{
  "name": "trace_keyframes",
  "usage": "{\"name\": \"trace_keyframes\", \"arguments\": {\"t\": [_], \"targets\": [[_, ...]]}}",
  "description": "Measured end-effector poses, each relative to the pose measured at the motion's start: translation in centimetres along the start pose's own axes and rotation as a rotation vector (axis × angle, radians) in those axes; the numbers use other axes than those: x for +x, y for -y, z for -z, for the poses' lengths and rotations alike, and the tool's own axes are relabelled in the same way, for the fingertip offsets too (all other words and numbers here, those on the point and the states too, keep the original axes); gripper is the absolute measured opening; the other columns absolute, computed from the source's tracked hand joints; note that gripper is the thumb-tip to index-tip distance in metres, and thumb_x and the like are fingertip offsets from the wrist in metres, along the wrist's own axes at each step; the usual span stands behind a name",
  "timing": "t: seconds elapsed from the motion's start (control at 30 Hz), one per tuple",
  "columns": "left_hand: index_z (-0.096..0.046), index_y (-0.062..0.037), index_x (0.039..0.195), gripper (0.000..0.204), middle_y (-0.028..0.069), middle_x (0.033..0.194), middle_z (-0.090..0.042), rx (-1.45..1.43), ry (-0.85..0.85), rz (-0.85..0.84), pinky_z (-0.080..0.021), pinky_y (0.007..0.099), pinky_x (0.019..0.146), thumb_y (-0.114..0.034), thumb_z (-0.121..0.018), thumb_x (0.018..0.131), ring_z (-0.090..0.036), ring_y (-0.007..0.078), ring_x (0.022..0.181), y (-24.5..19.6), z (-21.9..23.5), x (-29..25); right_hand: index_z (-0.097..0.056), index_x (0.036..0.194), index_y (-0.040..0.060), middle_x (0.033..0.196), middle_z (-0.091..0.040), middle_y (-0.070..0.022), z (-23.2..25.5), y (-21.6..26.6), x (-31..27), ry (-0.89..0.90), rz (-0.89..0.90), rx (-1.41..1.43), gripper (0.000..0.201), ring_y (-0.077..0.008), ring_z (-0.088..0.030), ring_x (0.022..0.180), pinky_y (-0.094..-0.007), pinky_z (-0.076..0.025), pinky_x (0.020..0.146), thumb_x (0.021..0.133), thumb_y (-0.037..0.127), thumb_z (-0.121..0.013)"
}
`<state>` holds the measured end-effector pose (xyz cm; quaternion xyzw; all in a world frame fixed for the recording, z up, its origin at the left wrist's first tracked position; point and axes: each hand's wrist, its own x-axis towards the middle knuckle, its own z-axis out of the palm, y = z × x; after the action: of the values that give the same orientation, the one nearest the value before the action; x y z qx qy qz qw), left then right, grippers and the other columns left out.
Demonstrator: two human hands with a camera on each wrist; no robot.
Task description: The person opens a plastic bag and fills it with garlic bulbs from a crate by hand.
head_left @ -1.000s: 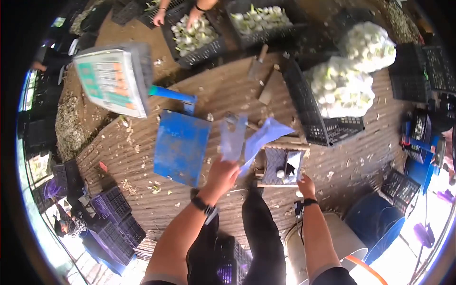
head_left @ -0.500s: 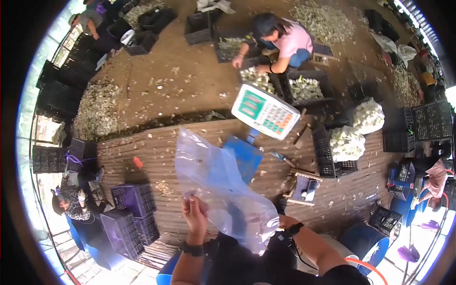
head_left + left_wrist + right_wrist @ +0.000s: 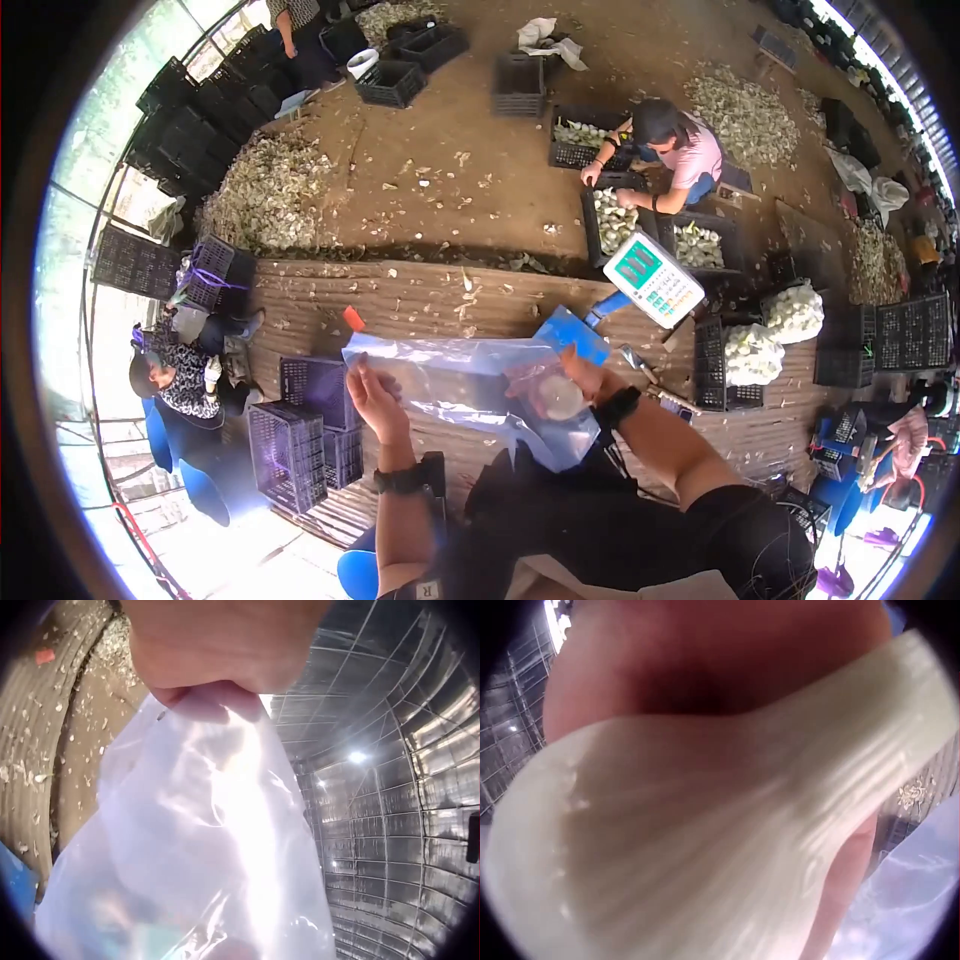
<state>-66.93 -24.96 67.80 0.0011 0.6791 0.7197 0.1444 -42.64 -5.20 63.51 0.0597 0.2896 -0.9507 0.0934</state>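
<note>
Produce packing shed, stacked crates (image 3: 286,455), scale (image 3: 655,281), heaped scraps (image 3: 270,195)

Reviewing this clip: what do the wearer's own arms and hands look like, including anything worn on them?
The left hand and right hand are both ungloved, and the forearms are bare. A dark band circles each wrist: the left band and the right band. A black sleeve covers the upper right arm.
</note>
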Motion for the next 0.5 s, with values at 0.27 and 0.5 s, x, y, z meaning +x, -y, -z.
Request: {"name": "trace_keyframes", "arguments": {"t": [0.27,0.5], "targets": [[-0.048,-0.0121,0.127,0.040,0.0060,0.109,-0.055,-0.406,0.287,0.296,-0.046,0.0252,0.073,-0.039,-0.045,0.097,-0.053,0.0112,0.090,-3.5,-8.0,15.8,-0.068,0.104,0.0023,0.084,-0.067,-0.0020,5.5,12.3,13.2,-0.347,0.026,-0.250,0.024,-0.0098,-0.060,0.075,-0.0253,-0.047,0.067,0.085,0.017,-0.067],[-0.060,-0.0048,0.099,0.021,0.0061,0.092,-0.062,0.093,0.793,0.659,-0.046,0.0246,0.065,-0.001,-0.065,0.079,-0.056,0.0136,0.079,2.4,-19.0,32.7,-0.067,0.088,0.0050,0.082,-0.063,-0.0039,17.9,22.4,22.1,-0.874,0.201,0.065,0.026,-0.0159,-0.061,0.077,-0.0314,-0.050,0.068,0.086,0.031,-0.063]]}}
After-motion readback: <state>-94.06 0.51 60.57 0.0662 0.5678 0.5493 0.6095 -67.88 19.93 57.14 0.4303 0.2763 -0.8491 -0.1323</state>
